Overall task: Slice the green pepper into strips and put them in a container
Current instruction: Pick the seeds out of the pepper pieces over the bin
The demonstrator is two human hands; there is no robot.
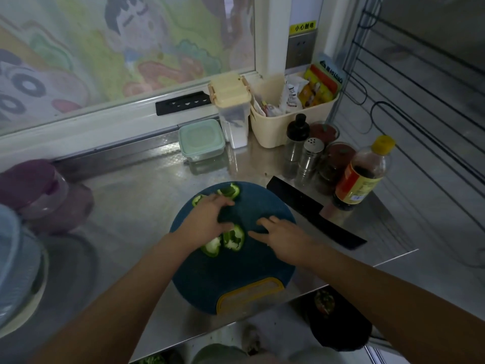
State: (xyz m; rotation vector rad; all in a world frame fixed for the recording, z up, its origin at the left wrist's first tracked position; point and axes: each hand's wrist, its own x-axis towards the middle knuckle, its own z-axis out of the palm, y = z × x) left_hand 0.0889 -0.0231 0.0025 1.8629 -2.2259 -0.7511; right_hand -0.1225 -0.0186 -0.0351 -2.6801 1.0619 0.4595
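Note:
A round dark-blue cutting board [252, 269] with a yellow handle lies on the steel counter. Green pepper pieces lie on it: one group at the far edge [231, 191] and another near the middle [232, 239]. My left hand [207, 219] lies over the board between the two groups, fingers stretched toward the far pieces, thumb by the near ones. My right hand [280, 233] rests flat on the board to the right, fingers straight, holding nothing. A black cleaver [309, 210] lies on the counter just right of the board. A lidded pale-green container [202, 139] sits at the back.
Bottles, shakers and a soy sauce bottle [363, 174] crowd the back right. A cream basket [288, 122] and a tall box [232, 109] stand by the window. A purple-lidded jar [39, 190] and a bowl [18, 269] sit left. The counter edge runs close in front.

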